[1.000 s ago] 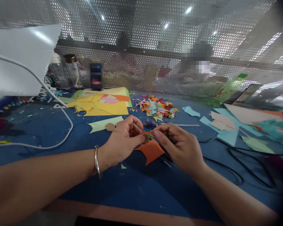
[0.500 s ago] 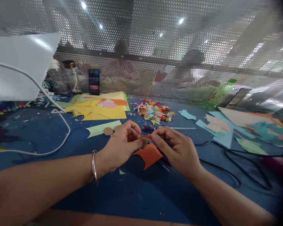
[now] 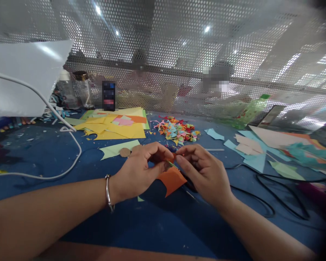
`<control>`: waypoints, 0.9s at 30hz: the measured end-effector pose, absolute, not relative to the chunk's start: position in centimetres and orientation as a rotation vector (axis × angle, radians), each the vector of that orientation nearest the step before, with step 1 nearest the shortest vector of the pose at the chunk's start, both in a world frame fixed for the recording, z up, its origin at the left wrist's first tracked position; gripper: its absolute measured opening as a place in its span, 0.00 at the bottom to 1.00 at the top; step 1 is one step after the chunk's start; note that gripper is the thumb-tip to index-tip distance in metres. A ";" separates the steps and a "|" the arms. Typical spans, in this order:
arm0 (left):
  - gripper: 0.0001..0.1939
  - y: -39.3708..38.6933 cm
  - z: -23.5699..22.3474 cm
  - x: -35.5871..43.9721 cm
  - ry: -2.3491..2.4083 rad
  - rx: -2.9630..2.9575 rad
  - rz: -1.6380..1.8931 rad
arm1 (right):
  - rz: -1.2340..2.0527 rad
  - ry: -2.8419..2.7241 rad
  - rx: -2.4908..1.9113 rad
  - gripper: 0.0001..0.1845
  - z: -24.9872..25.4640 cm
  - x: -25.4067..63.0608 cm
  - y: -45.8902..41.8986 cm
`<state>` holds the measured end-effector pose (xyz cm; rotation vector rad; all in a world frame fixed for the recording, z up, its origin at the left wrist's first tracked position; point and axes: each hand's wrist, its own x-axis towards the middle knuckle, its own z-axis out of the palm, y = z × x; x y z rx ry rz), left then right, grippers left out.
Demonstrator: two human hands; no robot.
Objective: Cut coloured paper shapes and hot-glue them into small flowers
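Note:
Over the middle of the blue table, my left hand (image 3: 141,172) pinches a small piece of green and orange paper (image 3: 170,165) between thumb and fingers. Facing it, my right hand (image 3: 208,174) has its thumb and forefinger closed at the orange side of that same piece. Fingers cover most of the piece. Just below lies an orange paper offcut (image 3: 172,182) with a curved cut edge. A dark, thin tool (image 3: 190,185) shows partly beneath my right hand. Left of my left hand, a brown round disc (image 3: 125,152) rests on a light green paper strip (image 3: 110,150).
Mixed paper scraps (image 3: 179,130) are heaped behind my hands. Yellow sheets (image 3: 119,133) lie back left, with a phone (image 3: 109,96) upright behind. A white cable (image 3: 77,159) curves at left, a black cable (image 3: 277,174) at right. Blue paper (image 3: 258,161) and a green bottle (image 3: 251,112) stand right.
My left hand has moved slightly right and its fingers have closed further over the small paper piece, now nearer my right hand. The orange offcut stays in place.

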<state>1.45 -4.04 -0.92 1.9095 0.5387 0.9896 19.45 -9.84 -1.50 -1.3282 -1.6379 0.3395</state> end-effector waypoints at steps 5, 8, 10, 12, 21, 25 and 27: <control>0.06 -3.6 -1.1 1.6 0.592 1.913 1.053 | 0.392 -1.697 -1.334 0.12 -2.2 19.3 -9.6; 0.04 -3.5 -1.5 1.7 0.583 1.863 1.047 | 0.375 -1.701 -1.354 0.13 -2.4 19.2 -9.4; 0.03 -3.3 -1.7 1.8 0.574 1.775 1.033 | 0.356 -1.689 -1.349 0.13 -2.1 19.5 -9.3; 0.04 -2.9 -1.8 1.8 0.581 1.695 1.022 | 0.310 -1.659 -1.365 0.12 -1.8 20.1 -9.1; 0.05 -0.7 -2.3 1.3 0.692 1.582 1.106 | 0.220 -1.668 -1.795 0.15 -1.2 26.4 -7.1; 0.06 -0.4 -2.1 1.2 0.720 1.531 1.143 | 0.249 -1.747 -1.964 0.15 -1.6 27.4 -6.7; 0.06 -0.3 -2.0 1.2 0.741 1.525 1.153 | 0.253 -1.776 -1.990 0.15 -1.8 27.5 -6.6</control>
